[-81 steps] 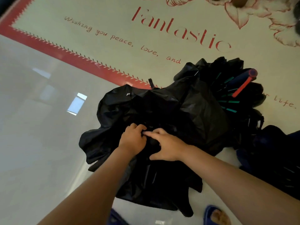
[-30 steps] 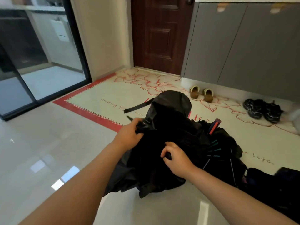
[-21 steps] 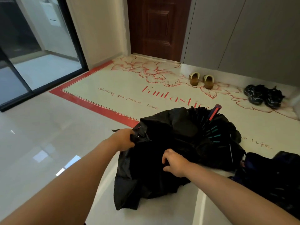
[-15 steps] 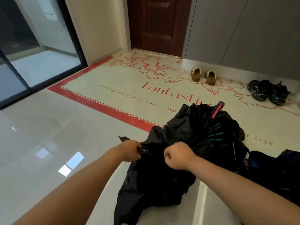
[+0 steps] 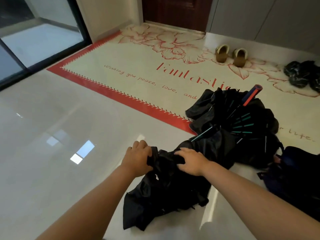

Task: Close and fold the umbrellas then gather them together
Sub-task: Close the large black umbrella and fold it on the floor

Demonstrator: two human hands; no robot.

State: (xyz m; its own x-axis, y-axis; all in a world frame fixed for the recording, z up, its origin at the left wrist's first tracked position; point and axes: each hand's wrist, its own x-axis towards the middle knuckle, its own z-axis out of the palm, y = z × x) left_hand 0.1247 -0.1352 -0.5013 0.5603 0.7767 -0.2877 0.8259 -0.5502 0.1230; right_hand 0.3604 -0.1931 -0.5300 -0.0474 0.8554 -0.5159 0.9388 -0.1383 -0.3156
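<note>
Fingers (image 5: 144, 147) of my left hand (image 5: 137, 158) curl round bunched cloth of the umbrella (image 5: 166, 193), my right hand (image 5: 191, 161) pinching a fold just beside them, the rest trailing on the floor (image 5: 52, 179) nearer me, so I'd draw the slack panels into even pleats before wrapping.

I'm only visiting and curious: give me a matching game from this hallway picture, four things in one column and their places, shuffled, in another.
Things: 1 brown slippers; 2 black shoes; 3 red-and-blue handle; 4 left hand.
Places: A gripping the black umbrella; B mat, far right; C sticking up from the teal-ribbed umbrella; D mat, near the door.
Pairs: 1-D, 2-B, 3-C, 4-A.
</note>
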